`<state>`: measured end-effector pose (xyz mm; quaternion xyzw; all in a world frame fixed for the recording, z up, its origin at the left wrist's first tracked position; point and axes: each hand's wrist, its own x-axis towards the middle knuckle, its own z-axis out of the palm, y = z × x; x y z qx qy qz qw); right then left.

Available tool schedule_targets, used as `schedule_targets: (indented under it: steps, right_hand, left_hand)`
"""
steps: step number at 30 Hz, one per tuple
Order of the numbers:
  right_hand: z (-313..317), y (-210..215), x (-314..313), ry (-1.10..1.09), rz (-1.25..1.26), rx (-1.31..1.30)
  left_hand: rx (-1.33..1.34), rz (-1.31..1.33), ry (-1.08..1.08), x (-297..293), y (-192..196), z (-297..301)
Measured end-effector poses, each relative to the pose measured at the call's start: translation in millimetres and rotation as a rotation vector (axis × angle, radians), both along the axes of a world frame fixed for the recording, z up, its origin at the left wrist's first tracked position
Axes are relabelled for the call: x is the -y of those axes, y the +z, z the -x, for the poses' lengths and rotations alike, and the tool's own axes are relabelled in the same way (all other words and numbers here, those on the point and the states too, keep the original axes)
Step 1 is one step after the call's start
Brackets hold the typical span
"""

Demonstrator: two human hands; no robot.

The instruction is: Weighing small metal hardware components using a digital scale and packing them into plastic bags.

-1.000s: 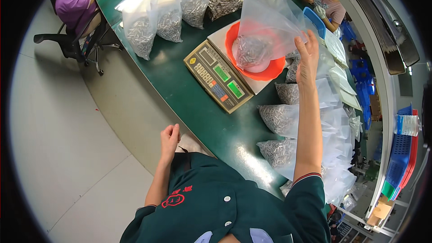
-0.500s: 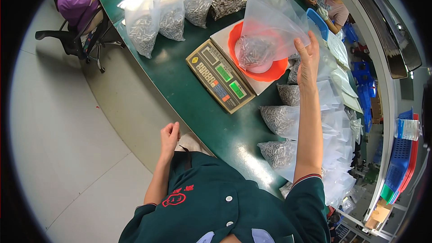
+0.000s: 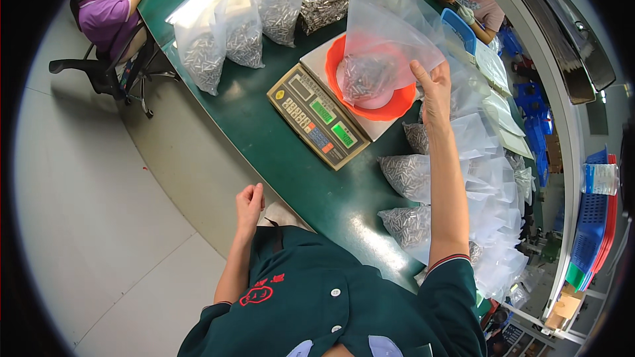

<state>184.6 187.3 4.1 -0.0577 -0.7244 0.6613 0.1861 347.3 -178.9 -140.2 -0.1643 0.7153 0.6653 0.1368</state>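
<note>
My right hand grips the upper corner of a clear plastic bag between thumb and fingers. The bag's lower part, with small metal pieces in it, rests in an orange scalloped bowl. That bowl sits on the plate of a beige counting scale with lit green displays. Down by the table's near edge, my left hand is closed in a loose fist, and nothing shows in it.
Filled bags of metal pieces stand along the table's far side. More filled bags line the right side beside my forearm. A blue basket lies beyond the bowl. Two people sit at the far left and far right.
My right hand has shifted slightly left with the bag's edge. The whole view has moved a little; my left hand stays closed in about the same place.
</note>
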Motion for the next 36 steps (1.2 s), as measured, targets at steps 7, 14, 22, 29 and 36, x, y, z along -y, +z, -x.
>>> schedule_targets:
  steps: [7,14,22,29,36]
  right_hand:
    - [-1,2,21,0.006,-0.044,0.004]
    - [40,-24,26,-0.128,0.207,0.046]
    - [72,-32,16,-0.593,0.433,0.097]
    - [-21,61,52,-0.408,0.784,-0.111]
    - [-187,115,42,-0.326,0.465,0.005]
  left_hand:
    - [0.016,-0.004,-0.007,1,-9,-4]
    - [-0.018,-0.011,-0.033,-9,2,16]
    - [-0.091,0.033,0.025,26,-30,-1]
    - [-0.058,0.020,-0.064,26,-2,-31]
    - [-0.080,-0.057,-0.533,-59,-5,-10]
